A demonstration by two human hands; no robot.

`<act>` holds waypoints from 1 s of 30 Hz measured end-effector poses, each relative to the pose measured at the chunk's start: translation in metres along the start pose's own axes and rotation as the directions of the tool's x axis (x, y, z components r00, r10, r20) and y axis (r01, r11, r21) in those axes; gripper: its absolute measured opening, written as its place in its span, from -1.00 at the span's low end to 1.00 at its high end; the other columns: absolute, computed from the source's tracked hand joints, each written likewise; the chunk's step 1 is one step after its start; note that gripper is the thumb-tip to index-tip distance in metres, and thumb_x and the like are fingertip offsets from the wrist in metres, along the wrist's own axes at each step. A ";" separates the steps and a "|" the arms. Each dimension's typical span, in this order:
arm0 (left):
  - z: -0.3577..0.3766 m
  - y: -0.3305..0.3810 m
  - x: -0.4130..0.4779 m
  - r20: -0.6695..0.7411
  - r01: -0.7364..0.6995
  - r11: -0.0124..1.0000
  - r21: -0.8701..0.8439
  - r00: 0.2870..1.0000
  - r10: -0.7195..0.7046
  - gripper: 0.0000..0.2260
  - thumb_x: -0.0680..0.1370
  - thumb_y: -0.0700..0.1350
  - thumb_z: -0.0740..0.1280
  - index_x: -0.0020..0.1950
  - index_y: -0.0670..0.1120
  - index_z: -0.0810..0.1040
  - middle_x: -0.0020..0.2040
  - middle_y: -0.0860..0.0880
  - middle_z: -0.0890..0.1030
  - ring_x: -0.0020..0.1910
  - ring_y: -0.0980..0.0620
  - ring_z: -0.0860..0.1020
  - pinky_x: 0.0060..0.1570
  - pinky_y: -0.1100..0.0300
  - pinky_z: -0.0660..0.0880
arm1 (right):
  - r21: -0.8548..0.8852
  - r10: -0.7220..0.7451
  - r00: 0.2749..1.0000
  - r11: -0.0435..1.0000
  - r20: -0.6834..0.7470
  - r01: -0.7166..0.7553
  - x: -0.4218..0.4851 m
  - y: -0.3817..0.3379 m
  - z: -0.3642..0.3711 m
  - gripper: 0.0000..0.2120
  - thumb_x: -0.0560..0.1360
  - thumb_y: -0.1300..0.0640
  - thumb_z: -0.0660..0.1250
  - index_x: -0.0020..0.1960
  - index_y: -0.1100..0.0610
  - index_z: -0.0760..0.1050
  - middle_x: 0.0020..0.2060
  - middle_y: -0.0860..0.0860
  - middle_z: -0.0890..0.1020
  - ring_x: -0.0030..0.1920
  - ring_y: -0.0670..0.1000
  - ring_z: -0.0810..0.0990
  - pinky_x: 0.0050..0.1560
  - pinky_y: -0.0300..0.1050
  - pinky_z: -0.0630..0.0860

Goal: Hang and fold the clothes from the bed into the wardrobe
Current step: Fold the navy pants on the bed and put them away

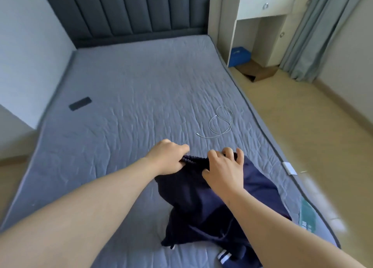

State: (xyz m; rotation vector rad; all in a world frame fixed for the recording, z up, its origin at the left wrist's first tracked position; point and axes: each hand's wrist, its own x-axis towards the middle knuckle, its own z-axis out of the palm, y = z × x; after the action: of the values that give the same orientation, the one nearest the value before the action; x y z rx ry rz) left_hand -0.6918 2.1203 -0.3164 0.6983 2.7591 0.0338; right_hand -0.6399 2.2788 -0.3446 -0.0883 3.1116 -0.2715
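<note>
The navy track bottoms (212,203) lie crumpled at the near right part of the grey mattress (131,98), with the elastic waistband (193,159) turned away from the person and a white-striped cuff (223,256) trailing at the near edge.

Several risks can be judged from here. If the waistband is lifted unevenly, the legs are likely to twist and the fold would be spoiled; the bunched cloth below the hands suggests that the fabric has not yet been laid flat. A thin drawstring (228,227) hangs loose across the cloth and could be caught inside a fold. The white charging cable (221,124) lies near the waistband, just beyond the right hand, and could be dragged along if the garment is swept forward to be spread.

Both arms are stretched forward and down over the bed. The left hand (169,158) is clenched on the left end of the waistband, knuckles up, with the gathered elastic pinched under the fingers. The right hand (224,171) is set on the right end, its fingers spread and hooked over the far edge, thumb pressed on the cloth; whether the fingertips are closed underneath is hidden, though a grasp seems likely.
</note>
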 end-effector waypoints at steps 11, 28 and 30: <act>-0.199 -0.036 -0.081 -0.427 0.218 0.970 0.105 0.891 -0.154 -0.78 0.57 0.05 0.20 0.07 -0.09 0.36 -0.04 -0.06 0.56 -0.13 -0.13 0.46 -0.29 0.15 0.27 | 0.008 -0.067 0.949 0.997 -0.310 0.073 0.040 -0.086 -0.193 -0.89 0.57 0.14 0.06 0.08 0.12 0.24 -0.45 -0.06 0.35 -0.31 0.09 0.43 0.47 0.11 -0.01; -0.439 -0.023 -0.194 -0.912 0.531 0.842 0.089 0.383 -0.145 -0.77 0.54 0.08 0.22 -0.02 -0.07 0.35 -0.20 -0.02 0.47 -0.23 -0.11 0.44 -0.23 0.14 0.29 | -0.136 -0.323 0.623 0.934 -0.713 0.329 0.047 -0.158 -0.454 -0.83 0.48 0.31 0.07 -0.03 0.11 0.12 -0.42 -0.04 0.35 -0.35 0.10 0.34 0.20 0.08 0.28; -0.456 -0.022 -0.208 -0.935 0.571 0.818 0.071 0.324 -0.145 -0.76 0.54 0.07 0.22 0.02 -0.09 0.38 -0.19 -0.04 0.48 -0.23 -0.12 0.44 -0.23 0.13 0.29 | -0.166 -0.337 0.602 0.932 -0.724 0.323 0.045 -0.165 -0.476 -0.80 0.47 0.33 0.09 -0.03 0.11 0.11 -0.43 -0.02 0.37 -0.42 0.03 0.28 0.19 0.07 0.27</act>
State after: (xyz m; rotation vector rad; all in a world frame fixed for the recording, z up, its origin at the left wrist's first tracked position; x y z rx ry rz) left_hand -0.6588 2.0262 0.1749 -0.0138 4.0405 -0.3848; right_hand -0.6860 2.1958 0.1523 -0.7612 3.9039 -0.3589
